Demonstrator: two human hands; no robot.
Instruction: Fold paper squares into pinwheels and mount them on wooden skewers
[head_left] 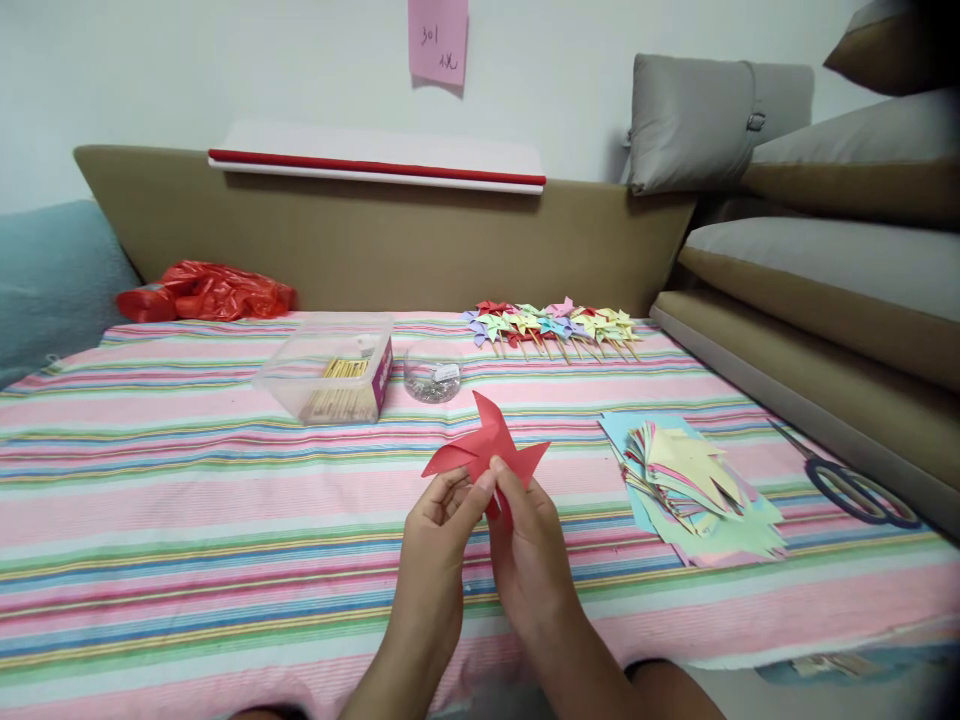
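A red paper pinwheel (491, 437) is held up in front of me, its folded blades spread outward. My left hand (450, 510) pinches its lower left side between thumb and fingers. My right hand (529, 520) grips the lower right, with the thumb pressed near the centre. The two thumbs almost meet there, and the lowest blade is partly hidden by the hands. Beyond the pinwheel stands a round clear container (433, 378) with small shiny metal pieces in it. A clear plastic box (300, 375) holding several thin wooden sticks (341, 390) is to its left.
Finished pinwheels on sticks (555, 326) lie in a group at the back. Cut paper sheets (690, 480) are stacked at the right, beside scissors (855, 493). A red plastic bag (214, 292) rests at the back left. Cushions (825, 300) border the right of the striped cloth (225, 560).
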